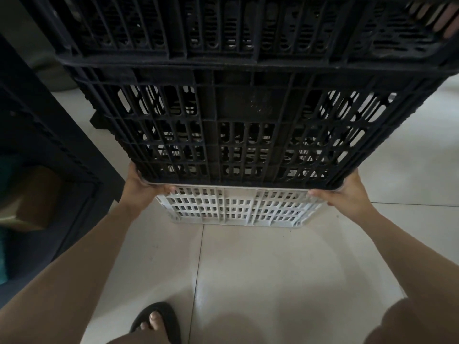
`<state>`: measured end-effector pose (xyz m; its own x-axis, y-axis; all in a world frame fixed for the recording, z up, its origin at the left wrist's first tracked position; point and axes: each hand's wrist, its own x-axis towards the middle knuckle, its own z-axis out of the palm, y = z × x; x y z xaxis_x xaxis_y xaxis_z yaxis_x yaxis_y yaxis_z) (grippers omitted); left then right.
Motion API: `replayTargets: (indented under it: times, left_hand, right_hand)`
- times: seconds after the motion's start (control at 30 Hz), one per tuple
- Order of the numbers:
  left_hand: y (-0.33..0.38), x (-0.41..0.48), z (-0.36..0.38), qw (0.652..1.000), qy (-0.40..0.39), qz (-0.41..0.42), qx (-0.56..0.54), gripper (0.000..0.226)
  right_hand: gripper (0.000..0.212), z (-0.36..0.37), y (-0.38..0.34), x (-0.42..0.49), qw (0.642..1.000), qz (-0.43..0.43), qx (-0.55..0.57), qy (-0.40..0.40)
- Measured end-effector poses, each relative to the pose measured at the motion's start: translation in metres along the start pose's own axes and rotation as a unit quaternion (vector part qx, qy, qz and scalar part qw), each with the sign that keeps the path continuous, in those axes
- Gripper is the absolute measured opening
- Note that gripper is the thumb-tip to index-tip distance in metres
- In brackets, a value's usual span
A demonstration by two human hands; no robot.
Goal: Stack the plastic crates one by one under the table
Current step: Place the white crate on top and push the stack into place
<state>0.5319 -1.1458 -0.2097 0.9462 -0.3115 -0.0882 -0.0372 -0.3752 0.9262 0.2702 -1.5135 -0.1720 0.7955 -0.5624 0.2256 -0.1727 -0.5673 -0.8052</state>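
Observation:
A stack of slotted plastic crates fills the upper view. A white crate stands on the tiled floor at the bottom. A black crate sits nested in it, and another black crate tops the stack. My left hand grips the white crate's rim at its left corner. My right hand grips the same rim at the right corner. Both thumbs lie along the rim under the black crate's wall.
A dark shelf or table frame stands at the left with a brown box inside. Pale floor tiles stretch in front and to the right. My sandalled foot is at the bottom. Someone's fingers show at the top right.

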Motion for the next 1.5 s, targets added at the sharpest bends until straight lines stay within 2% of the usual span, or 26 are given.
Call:
replayTargets:
  times: [0.13, 0.2, 0.3, 0.47, 0.7, 0.83, 0.97, 1.1, 1.17, 1.23, 1.37, 1.5]
  left_hand:
    - [0.016, 0.012, 0.001, 1.0, -0.004, -0.014, -0.027, 0.099]
    - [0.02, 0.016, 0.002, 0.999, -0.005, -0.027, -0.029, 0.102]
    - [0.02, 0.016, 0.005, 0.999, -0.009, -0.039, -0.022, 0.105]
    - [0.023, 0.024, 0.011, 0.997, 0.001, -0.063, -0.04, 0.111]
    - [0.035, 0.041, 0.019, 0.996, 0.023, -0.054, -0.062, 0.101]
    - [0.043, 0.05, 0.022, 0.998, 0.009, -0.001, -0.06, 0.08]
    - [0.048, 0.06, 0.029, 0.991, 0.018, -0.054, -0.12, 0.088]
    - [0.045, 0.071, 0.03, 0.992, 0.019, -0.089, -0.091, 0.097]
    - [0.046, 0.07, 0.029, 0.991, 0.019, -0.107, -0.083, 0.093]
    - [0.046, 0.068, 0.03, 0.995, 0.007, -0.073, -0.063, 0.08]
    - [0.053, 0.063, 0.031, 0.998, -0.027, -0.025, -0.053, 0.084]
    - [0.05, 0.065, 0.03, 0.999, 0.002, -0.031, -0.045, 0.074]
  right_hand:
    - [0.082, 0.01, 0.016, 0.013, 0.993, 0.108, 0.047, 0.001]
    - [0.092, 0.012, 0.027, 0.018, 0.984, 0.164, 0.072, -0.008]
    - [0.098, 0.012, 0.032, 0.026, 0.976, 0.192, 0.098, 0.0]
    - [0.094, 0.019, 0.035, 0.036, 0.964, 0.242, 0.1, 0.039]
    - [0.086, 0.028, 0.034, 0.043, 0.955, 0.264, 0.116, 0.064]
    - [0.088, 0.03, 0.033, 0.056, 0.954, 0.271, 0.108, 0.064]
    - [0.085, 0.031, 0.03, 0.072, 0.949, 0.285, 0.121, 0.059]
    - [0.089, 0.028, 0.029, 0.087, 0.948, 0.288, 0.132, 0.039]
    - [0.092, 0.026, 0.03, 0.09, 0.944, 0.296, 0.141, 0.028]
    - [0.093, 0.025, 0.03, 0.089, 0.942, 0.301, 0.148, 0.029]
    - [0.094, 0.026, 0.027, 0.088, 0.943, 0.301, 0.142, 0.033]
    - [0.093, 0.025, 0.024, 0.086, 0.949, 0.298, 0.098, 0.038]
